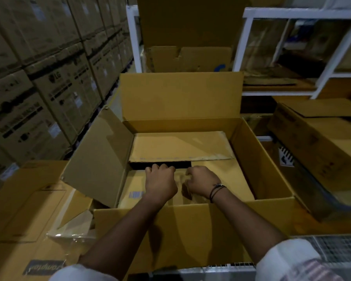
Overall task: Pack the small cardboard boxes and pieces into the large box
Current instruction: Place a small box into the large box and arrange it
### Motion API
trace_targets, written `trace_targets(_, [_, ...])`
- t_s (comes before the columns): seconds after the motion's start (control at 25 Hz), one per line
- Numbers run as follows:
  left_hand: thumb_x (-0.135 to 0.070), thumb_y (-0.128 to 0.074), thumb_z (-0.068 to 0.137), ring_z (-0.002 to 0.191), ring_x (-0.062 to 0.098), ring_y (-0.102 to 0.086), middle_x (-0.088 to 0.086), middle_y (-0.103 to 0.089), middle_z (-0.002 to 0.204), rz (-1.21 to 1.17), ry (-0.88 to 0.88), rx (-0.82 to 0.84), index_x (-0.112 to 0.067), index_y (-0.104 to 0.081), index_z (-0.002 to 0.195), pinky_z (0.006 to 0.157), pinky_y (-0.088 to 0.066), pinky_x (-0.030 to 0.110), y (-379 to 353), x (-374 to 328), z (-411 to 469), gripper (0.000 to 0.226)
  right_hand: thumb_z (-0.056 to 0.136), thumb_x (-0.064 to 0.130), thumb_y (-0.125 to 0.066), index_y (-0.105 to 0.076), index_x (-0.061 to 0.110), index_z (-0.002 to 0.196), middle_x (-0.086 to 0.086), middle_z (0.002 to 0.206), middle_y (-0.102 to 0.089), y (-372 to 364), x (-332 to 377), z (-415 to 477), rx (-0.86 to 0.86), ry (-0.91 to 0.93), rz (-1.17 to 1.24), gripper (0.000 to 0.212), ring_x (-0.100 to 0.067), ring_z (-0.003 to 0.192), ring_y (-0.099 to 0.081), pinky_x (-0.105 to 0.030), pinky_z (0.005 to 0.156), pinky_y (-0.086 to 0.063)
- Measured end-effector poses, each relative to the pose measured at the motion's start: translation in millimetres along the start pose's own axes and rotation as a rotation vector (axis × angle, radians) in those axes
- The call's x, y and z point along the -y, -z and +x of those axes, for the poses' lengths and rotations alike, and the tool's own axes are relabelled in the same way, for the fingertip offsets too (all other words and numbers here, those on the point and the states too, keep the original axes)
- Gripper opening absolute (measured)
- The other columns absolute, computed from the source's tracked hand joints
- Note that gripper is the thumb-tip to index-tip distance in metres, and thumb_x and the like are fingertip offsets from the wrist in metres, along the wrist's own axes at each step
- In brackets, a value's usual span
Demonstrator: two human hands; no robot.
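Room: dim storeroom, printed cartons (49, 88) stacked high on the left and a white rack (292, 15) with cardboard on the right.
Large box (257, 159): stands open in the middle, straight ahead of the person, back flap (180, 94) upright and left flap (97, 159) leaning outward.
Flat piece (180, 146): lies inside the large box across its far half, near edge a little raised above a dark gap.
Small box (136, 194): lies inside the large box in the near left part, top bearing a blue printed label, far edge at the dark gap.
Left hand (160, 183): knuckles up on the small box, fingers curled over its far edge into the gap, gripping it.
Right hand (203, 182): just beside the left hand, fingers bent over the cardboard; whether it grips anything cannot be told.
Wrist: dark cords (217, 189) circle the right wrist; white sleeves (288, 260) are pushed up both arms.
Left side: flattened cardboard (28, 199) and crumpled clear film (75, 230) lie beside the large box.
Right side: a closed box (322, 142) sits close by, tilted, with a metal grate (336, 246) nearer the person.
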State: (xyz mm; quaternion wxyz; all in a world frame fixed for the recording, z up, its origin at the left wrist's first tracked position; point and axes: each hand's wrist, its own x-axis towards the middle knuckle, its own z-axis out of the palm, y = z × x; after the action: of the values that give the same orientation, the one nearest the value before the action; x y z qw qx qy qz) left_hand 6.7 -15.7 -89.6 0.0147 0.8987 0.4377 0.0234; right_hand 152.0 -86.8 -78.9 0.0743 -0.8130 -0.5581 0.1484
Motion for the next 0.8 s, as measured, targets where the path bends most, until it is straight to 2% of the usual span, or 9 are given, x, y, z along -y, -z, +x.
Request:
trace_targets(0.16, [-0.039, -0.058, 0.095, 0.123, 0.033, -0.052, 0.007, -0.062, 0.129, -0.080, 0.034, 0.142, -0.022, -0.051, 0.142, 0.100, -0.037, 0.047, -14, -6, 22, 0.051, 0.090, 0.029, -0.057, -0.062, 0.018, 0.127, -0.006, 0.125, -0.064, 4, -9, 11, -0.013, 0.011, -0.020, 0.040, -0.026, 0.111, -0.061, -0.042, 0.085, -0.057])
trace_targets(0.28, [-0.043, -0.061, 0.092, 0.111, 0.032, -0.062, 0.008, -0.069, 0.117, -0.154, 0.062, 0.259, -0.018, -0.050, 0.139, 0.094, -0.049, 0.046, -15, -6, 40, 0.054, 0.091, 0.028, -0.058, -0.060, 0.018, 0.134, -0.007, 0.129, -0.064, 7, -12, 19, -0.011, 0.009, -0.012, 0.045, -0.027, 0.113, -0.061, -0.041, 0.087, -0.057])
trace_targets(0.36, [-0.042, -0.063, 0.090, 0.107, 0.031, -0.064, 0.008, -0.069, 0.115, -0.148, 0.055, 0.286, -0.017, -0.051, 0.136, 0.096, -0.049, 0.048, -11, -5, 47, 0.054, 0.093, 0.029, -0.056, -0.059, 0.016, 0.135, -0.008, 0.130, -0.062, 8, -13, 24, -0.013, 0.026, -0.043, 0.044, -0.028, 0.115, -0.059, -0.042, 0.089, -0.055])
trace_targets(0.48, [-0.039, -0.064, 0.089, 0.110, 0.030, -0.061, 0.006, -0.066, 0.119, -0.118, 0.010, 0.249, -0.021, -0.054, 0.133, 0.094, -0.049, 0.047, 3, 2, 58, 0.049, 0.094, 0.031, -0.055, -0.057, 0.016, 0.135, -0.007, 0.129, -0.060, 10, -13, 30, -0.047, 0.035, -0.062, 0.044, -0.029, 0.118, -0.056, -0.044, 0.093, -0.053])
trace_targets(0.64, [-0.044, -0.065, 0.090, 0.102, 0.025, -0.063, 0.001, -0.067, 0.112, -0.097, -0.074, 0.117, -0.025, -0.058, 0.129, 0.085, -0.051, 0.043, 34, 10, 72, 0.044, 0.096, 0.037, -0.056, -0.050, 0.019, 0.142, -0.003, 0.138, -0.053, 30, -8, 41, -0.163, 0.031, -0.055, 0.050, -0.027, 0.127, -0.048, -0.046, 0.100, -0.048])
trace_targets(0.72, [-0.047, -0.067, 0.089, 0.107, 0.025, -0.063, 0.001, -0.067, 0.119, -0.106, -0.094, 0.035, -0.025, -0.058, 0.131, 0.087, -0.054, 0.043, 48, 10, 80, 0.048, 0.096, 0.036, -0.056, -0.048, 0.020, 0.143, -0.003, 0.141, -0.050, 45, -4, 48, -0.236, 0.035, -0.029, 0.050, -0.026, 0.131, -0.045, -0.047, 0.105, -0.045])
trace_targets(0.8, [-0.048, -0.066, 0.090, 0.118, 0.027, -0.059, 0.003, -0.060, 0.134, -0.082, -0.123, -0.012, -0.023, -0.056, 0.136, 0.094, -0.053, 0.046, 62, 9, 92, 0.053, 0.097, 0.035, -0.055, -0.048, 0.019, 0.144, -0.004, 0.149, -0.044, 59, 0, 58, -0.291, 0.036, -0.039, 0.050, -0.027, 0.137, -0.040, -0.049, 0.109, -0.042])
